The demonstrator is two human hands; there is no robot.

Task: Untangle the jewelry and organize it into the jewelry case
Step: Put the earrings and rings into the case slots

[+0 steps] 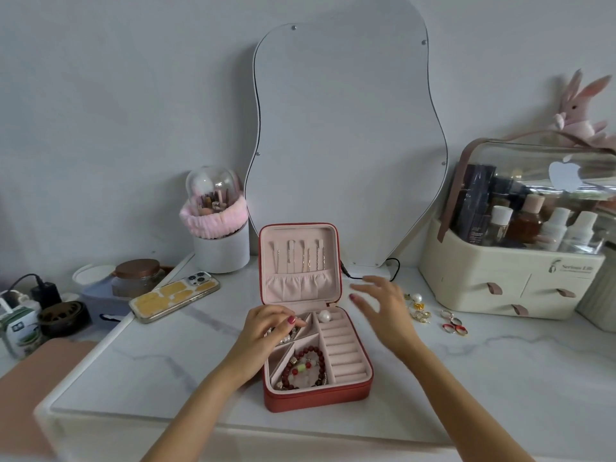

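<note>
From the head view, the red jewelry case (pixel 316 391) stands open near the middle of the desk (pixel 483 378), a little back from the front edge, its lid upright toward the wall. Bare marble lies in front of it and to both sides, widest at the front right. The left hand (pixel 266 328) rests over the case's rear left compartment, fingers curled down onto small pearl-like pieces there; whether this grip pinches one cannot be told. The right hand (pixel 383 306) hovers just right of the lid with fingers spread, holding nothing. A beaded bracelet (pixel 305 366) of dark red beads lies in the front left compartment, a pearl (pixel 324 316) sits at the back of the ring rolls, and hair clips (pixel 300 255) hang in the lid. Loose earrings (pixel 418 308) and red rings (pixel 454 325) lie on the desk right of the case, near the cream organizer (pixel 500 278), whose front reads "Serious Life". A phone (pixel 175 295) lies toward the left edge. A wavy mirror (pixel 346 135) leans on the grey wall.
</note>
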